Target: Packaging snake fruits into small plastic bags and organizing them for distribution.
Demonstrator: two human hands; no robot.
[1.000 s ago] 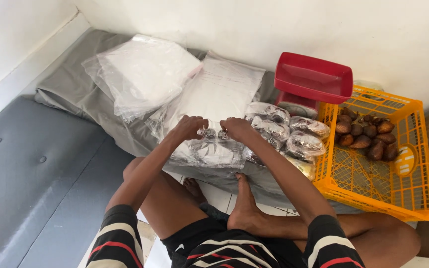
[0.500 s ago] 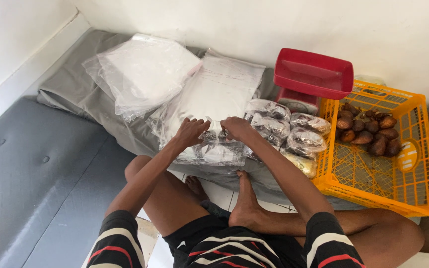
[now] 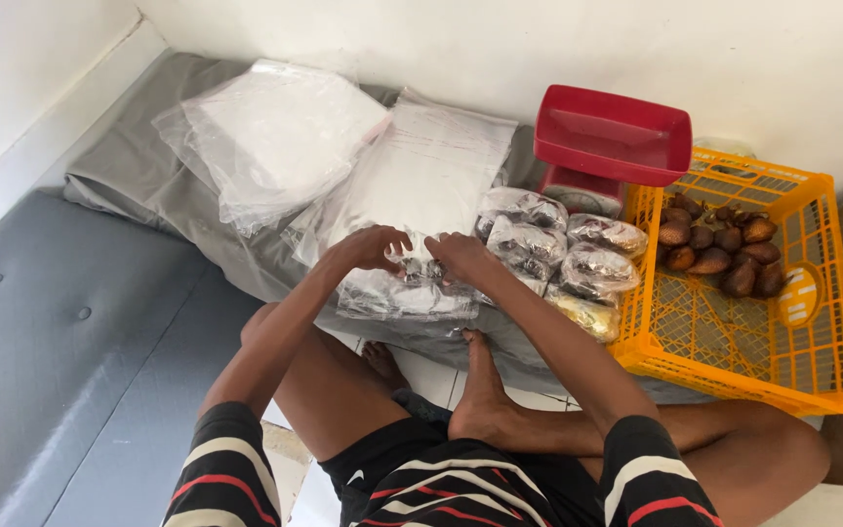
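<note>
My left hand [image 3: 371, 248] and my right hand [image 3: 460, 258] meet over a clear plastic bag [image 3: 405, 296] lying on the grey cloth in front of me. Both hands pinch the bag's top edge, fingers curled around it. The bag holds small dark round things, partly hidden by my fingers. Just right of my right hand lies a pile of filled, closed clear bags [image 3: 566, 256] with brown fruit inside.
An orange plastic crate [image 3: 734, 342] with loose brown scaly fruit [image 3: 719, 244] stands at the right. A red scale tray [image 3: 612, 134] sits behind the bag pile. Two stacks of empty clear bags [image 3: 275, 137] lie at the back. A grey padded mat [image 3: 51, 351] is at left.
The view has shifted slightly. My hands have stayed on the bag's top edge, fingers working closer together; the bag has barely moved.
</note>
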